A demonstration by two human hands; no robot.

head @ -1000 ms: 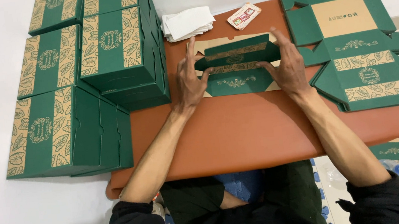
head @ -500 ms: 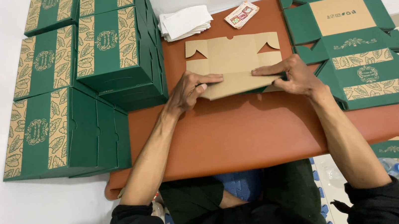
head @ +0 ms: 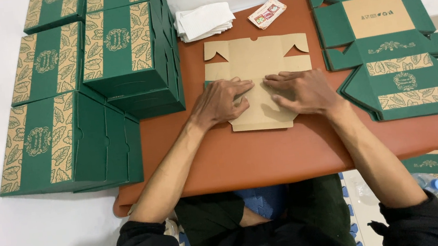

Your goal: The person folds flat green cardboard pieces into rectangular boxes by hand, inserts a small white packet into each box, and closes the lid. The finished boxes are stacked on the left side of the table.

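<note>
At the middle of the brown surface (head: 267,156), the cardboard blank (head: 258,69), half-folded a second ago, now lies flat, plain side up. Left hand (head: 222,102) and right hand (head: 303,91) press it, grips released; finished green boxes (head: 122,46) stand left.

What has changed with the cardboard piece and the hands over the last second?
The flat brown cardboard box blank was half folded, green side showing, held up at both ends; it now lies opened out, plain side up, on the orange-brown table. The left hand and right hand have moved inward and press down on its middle. The stacked finished green boxes and the pile of flat green blanks stayed put.
</note>
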